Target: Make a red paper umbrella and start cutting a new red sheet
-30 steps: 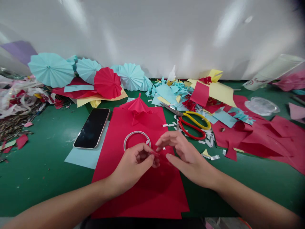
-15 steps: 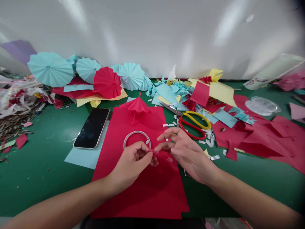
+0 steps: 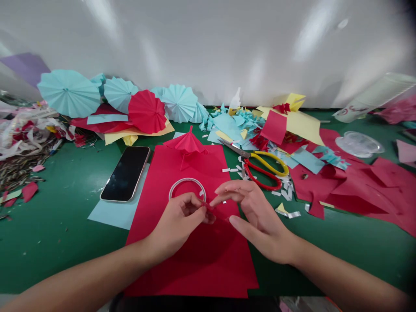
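My left hand [image 3: 178, 223] pinches a small red piece [image 3: 209, 207], perhaps paper, between thumb and fingers. Its exact shape blends into the red sheet [image 3: 195, 264] underneath. Close by, my right hand [image 3: 263, 219] is open, thumb and fingers spread, with the index fingertip at or very near that piece. A white ring-shaped roll of tape [image 3: 187, 179] lies on the sheet just behind my left hand, partly covered by it. Farther back on the sheet stands a small red pleated paper umbrella [image 3: 187, 144].
Scissors [image 3: 271, 159] with yellow and red handles lie right of the sheet among white scraps. A phone [image 3: 126, 174] rests at left on light-blue paper. Blue pleated paper discs [image 3: 178, 103] line the wall. Red paper offcuts [image 3: 351, 186] spread over the right side.
My right hand has spread wider, its thumb dropping down and away from the fingers. My left hand stays nearly still, pinching the red piece.
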A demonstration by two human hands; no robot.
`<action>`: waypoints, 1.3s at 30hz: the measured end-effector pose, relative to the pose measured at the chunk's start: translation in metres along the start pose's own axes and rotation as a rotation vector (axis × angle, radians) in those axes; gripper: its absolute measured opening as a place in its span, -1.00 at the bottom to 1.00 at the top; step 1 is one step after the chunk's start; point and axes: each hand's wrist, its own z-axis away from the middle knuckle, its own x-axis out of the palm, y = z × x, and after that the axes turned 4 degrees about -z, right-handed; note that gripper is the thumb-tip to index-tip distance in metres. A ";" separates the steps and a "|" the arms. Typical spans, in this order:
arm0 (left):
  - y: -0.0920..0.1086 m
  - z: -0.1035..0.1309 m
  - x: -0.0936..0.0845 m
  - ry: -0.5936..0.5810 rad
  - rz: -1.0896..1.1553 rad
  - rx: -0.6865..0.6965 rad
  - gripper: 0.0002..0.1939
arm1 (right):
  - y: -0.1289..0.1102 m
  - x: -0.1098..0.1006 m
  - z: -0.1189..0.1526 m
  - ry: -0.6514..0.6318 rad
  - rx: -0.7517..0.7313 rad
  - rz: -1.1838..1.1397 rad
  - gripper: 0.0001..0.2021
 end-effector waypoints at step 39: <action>0.004 0.006 0.000 -0.298 -0.142 0.082 -0.90 | 0.001 -0.007 -0.010 -0.096 0.230 0.284 -0.84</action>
